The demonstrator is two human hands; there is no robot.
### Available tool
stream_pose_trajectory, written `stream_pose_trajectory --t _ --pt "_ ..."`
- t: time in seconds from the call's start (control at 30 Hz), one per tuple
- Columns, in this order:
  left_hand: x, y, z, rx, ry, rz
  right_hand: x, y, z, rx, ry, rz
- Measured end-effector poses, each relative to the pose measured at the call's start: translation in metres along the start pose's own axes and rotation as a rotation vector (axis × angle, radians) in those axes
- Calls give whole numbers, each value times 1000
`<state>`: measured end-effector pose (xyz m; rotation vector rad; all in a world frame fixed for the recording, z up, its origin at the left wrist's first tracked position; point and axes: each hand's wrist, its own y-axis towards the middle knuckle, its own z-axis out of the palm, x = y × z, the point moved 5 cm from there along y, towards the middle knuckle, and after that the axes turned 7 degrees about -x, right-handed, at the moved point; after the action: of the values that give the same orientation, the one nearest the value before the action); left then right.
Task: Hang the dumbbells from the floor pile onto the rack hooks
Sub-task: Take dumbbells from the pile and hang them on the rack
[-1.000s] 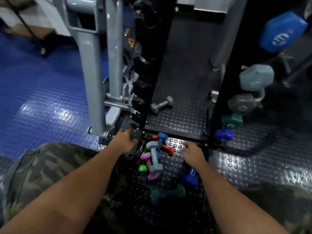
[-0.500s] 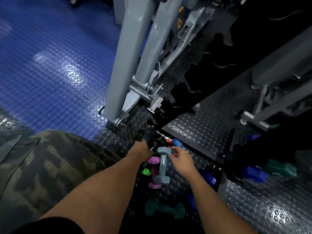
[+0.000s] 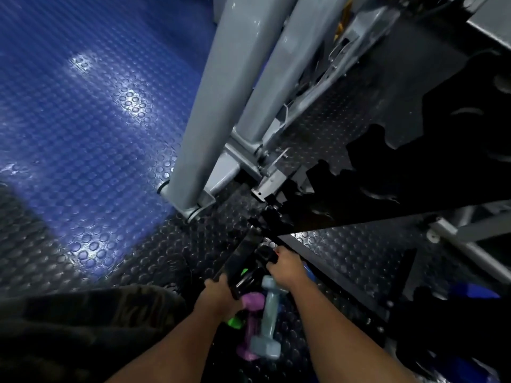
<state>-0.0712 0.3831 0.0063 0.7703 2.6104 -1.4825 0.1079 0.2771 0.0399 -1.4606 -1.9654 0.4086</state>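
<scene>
Both hands grip one black dumbbell (image 3: 250, 277): left hand (image 3: 218, 298) at seven o'clock, right hand (image 3: 286, 268) at two. Possibly it's lifted; too dark.

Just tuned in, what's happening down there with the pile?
A person is crouched over the pile of small dumbbells on the studded black floor mat. Both hands grip a black dumbbell: the left hand at its near end, the right hand at its far end. A grey-blue dumbbell, a purple one and a green one lie below it. None of these is on a hook yet.
</scene>
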Motion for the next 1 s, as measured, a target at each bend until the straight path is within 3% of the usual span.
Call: stream_pose_trajectory --t 0.13,0.3,0.6,1.0 --pt "-4 6 2 -92 52 41 5 8 9 19 -52 -42" --pt "-7 6 3 -78 24 13 2 12 22 61 -18 15" --pt "7 11 3 -129 -97 -63 3 7 28 -34 -9 94" --pt "30 -2 -10 -221 -290 -151 60 -25 2 -150 -201 -187"
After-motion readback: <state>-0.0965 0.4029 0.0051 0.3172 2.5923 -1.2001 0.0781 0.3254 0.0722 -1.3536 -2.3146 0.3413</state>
